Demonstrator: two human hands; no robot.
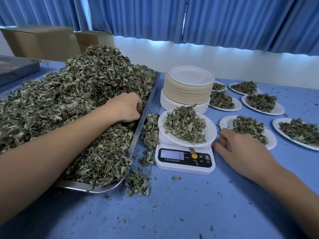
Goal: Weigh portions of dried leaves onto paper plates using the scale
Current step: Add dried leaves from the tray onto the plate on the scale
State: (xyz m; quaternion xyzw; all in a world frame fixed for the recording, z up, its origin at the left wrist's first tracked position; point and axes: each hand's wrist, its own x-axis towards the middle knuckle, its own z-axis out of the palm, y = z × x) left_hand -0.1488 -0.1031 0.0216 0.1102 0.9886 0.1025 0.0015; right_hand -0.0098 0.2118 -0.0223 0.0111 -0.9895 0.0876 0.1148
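The left hand [126, 107] closes its fingers on the dried leaves [77, 94] heaped in the metal tray [137, 131]. The right hand [241, 149] rests loosely curled (holding nothing) on the surface [172, 204] beside the scale [184, 163], which carries a leaf-filled paper plate [211, 133].
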